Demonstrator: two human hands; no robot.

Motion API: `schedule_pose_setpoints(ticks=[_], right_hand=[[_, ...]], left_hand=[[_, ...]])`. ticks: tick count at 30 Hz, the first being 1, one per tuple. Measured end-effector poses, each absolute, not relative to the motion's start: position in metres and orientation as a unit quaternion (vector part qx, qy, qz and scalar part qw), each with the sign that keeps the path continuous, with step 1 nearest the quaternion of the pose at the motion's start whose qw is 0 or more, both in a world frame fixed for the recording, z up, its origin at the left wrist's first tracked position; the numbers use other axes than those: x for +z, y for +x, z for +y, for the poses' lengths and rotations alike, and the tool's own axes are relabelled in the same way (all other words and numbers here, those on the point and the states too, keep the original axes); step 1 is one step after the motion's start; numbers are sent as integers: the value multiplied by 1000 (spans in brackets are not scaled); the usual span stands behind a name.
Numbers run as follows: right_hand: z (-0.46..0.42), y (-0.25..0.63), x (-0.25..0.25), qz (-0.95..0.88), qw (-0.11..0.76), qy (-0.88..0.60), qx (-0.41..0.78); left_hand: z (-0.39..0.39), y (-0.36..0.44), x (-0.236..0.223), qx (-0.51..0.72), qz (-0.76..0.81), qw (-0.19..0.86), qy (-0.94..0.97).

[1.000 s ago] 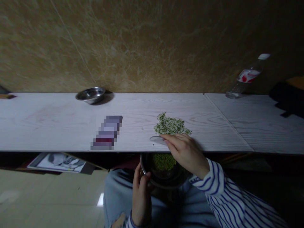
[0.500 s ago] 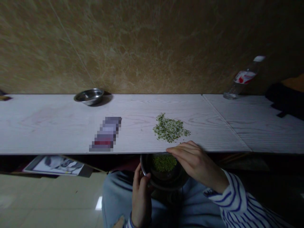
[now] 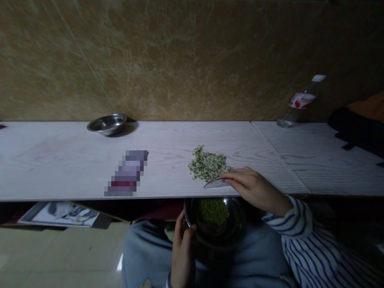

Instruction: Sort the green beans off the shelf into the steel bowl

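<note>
My left hand (image 3: 183, 250) grips the left rim of a metal bowl (image 3: 216, 240), thumb over the edge and fingers outside. The bowl sits over my lap, just below the table's front edge, with a heap of small green beans (image 3: 213, 211) in it. My right hand (image 3: 255, 188) is closed on a thin, pale, blade-shaped piece (image 3: 215, 183) whose other end my fingers hide. That piece rests low over the tabletop, along the near right side of a scattered patch of green beans (image 3: 207, 163).
A smaller metal bowl (image 3: 107, 125) stands by the wall at the back left. In front of it lies a blurred-out flat object (image 3: 127, 174). A clear bottle (image 3: 300, 102) and dark fabric (image 3: 354, 126) are at the right. Under the tabletop (image 3: 168, 160) is an open drawer (image 3: 60, 214).
My right hand has moved from above the bowl up onto the tabletop beside the scattered beans, and the blade-shaped piece now shows. My left hand still holds the bowl. The view has shifted slightly.
</note>
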State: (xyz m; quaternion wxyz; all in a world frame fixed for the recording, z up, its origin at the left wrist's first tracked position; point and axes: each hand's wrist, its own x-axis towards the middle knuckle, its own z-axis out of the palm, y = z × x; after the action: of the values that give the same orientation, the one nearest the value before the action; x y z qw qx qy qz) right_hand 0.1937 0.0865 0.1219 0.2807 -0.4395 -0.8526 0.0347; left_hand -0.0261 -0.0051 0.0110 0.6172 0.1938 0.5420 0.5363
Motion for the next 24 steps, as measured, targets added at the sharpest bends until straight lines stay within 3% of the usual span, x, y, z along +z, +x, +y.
schedule_pose_setpoints(ticks=[24], right_hand=[[130, 182, 121, -824, 323, -464, 23]], left_hand=[[1, -19, 14, 537, 544, 631, 138]])
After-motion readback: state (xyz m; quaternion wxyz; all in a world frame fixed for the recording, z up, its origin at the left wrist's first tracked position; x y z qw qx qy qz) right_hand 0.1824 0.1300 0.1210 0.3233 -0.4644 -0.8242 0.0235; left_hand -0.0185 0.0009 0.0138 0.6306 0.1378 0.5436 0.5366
